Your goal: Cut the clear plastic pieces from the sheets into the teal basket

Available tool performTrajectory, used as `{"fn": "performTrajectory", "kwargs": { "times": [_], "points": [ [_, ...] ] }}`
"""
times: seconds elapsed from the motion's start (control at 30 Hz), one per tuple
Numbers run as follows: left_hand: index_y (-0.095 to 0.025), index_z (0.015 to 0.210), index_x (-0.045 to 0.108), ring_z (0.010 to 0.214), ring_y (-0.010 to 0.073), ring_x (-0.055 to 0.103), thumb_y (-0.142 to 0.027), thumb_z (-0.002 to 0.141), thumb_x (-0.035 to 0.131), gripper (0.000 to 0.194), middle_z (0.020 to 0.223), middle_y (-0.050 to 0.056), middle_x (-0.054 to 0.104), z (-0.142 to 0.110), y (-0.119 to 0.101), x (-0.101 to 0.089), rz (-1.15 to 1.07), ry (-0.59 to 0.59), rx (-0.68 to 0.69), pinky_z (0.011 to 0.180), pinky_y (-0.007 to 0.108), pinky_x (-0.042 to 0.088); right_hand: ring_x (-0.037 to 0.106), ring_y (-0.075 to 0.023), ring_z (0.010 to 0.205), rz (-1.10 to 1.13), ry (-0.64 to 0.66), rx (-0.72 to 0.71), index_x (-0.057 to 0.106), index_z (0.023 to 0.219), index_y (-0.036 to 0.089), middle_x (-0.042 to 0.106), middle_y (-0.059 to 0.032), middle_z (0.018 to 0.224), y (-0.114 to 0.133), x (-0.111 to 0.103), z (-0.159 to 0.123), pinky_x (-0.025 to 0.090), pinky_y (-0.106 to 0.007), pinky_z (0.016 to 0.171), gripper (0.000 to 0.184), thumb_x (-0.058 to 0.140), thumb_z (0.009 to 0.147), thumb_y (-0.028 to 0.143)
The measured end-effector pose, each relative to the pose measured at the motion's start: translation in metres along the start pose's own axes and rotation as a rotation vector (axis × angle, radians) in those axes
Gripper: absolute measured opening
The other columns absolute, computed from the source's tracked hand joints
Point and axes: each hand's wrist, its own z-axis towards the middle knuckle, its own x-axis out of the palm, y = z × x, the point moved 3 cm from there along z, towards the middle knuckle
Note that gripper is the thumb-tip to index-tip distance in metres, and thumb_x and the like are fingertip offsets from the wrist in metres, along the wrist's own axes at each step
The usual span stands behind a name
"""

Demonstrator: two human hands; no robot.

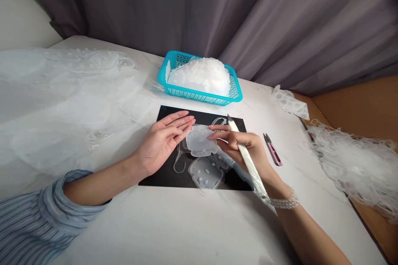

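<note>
My right hand [259, 155] is closed around a craft knife [250, 169] with a pale, wrapped-looking handle, its dark blade pointing up and away. Fingertips of that same hand also rest on a translucent plastic piece [202, 143] with a scalloped edge. Fingers outstretched, my left hand [158, 143] is open at the left edge of this piece; whether it touches is hard to tell. Below lies another translucent piece [205, 172] with small raised studs, joined to clear plastic partly hidden by my right hand. A curved plastic strip [178, 165] lies beside them on a black mat [166, 177].
Behind the mat, a turquoise basket [199, 95] holds heaped translucent pieces. More plastic pieces [77, 103] cover the table's left side. Pink-handled thread snips [273, 149] lie to the right, near tangled plastic trimmings [357, 165] and a ring-patterned plastic piece [289, 103].
</note>
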Motion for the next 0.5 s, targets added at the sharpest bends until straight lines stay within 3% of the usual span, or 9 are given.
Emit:
{"fn": "performTrajectory", "kwargs": {
  "times": [0.37,0.5],
  "points": [
    [-0.012,0.113,0.064,0.121,0.0216,0.062,0.006,0.076,0.054,0.043,0.118,0.012,0.071,0.0,0.0,0.002,-0.017,0.004,-0.019,0.112,0.032,0.044,0.06,-0.0277,0.123,-0.002,-0.076,-0.023,0.034,0.062,0.022,0.076,-0.0061,0.097,-0.006,-0.003,0.002,0.049,-0.043,0.099,0.04,0.061,0.09,0.014],
    [-0.014,0.106,0.068,0.119,0.0224,0.063,0.002,0.078,0.054,0.035,0.114,0.01,0.072,-0.008,-0.019,0.008,0.045,0.0,0.052,0.107,0.035,0.048,0.065,-0.027,0.112,-0.056,-0.135,-0.067,0.033,0.061,0.022,0.076,-0.0077,0.093,-0.008,-0.004,0.005,0.051,-0.04,0.092,0.04,0.061,0.09,0.02]
  ]
}}
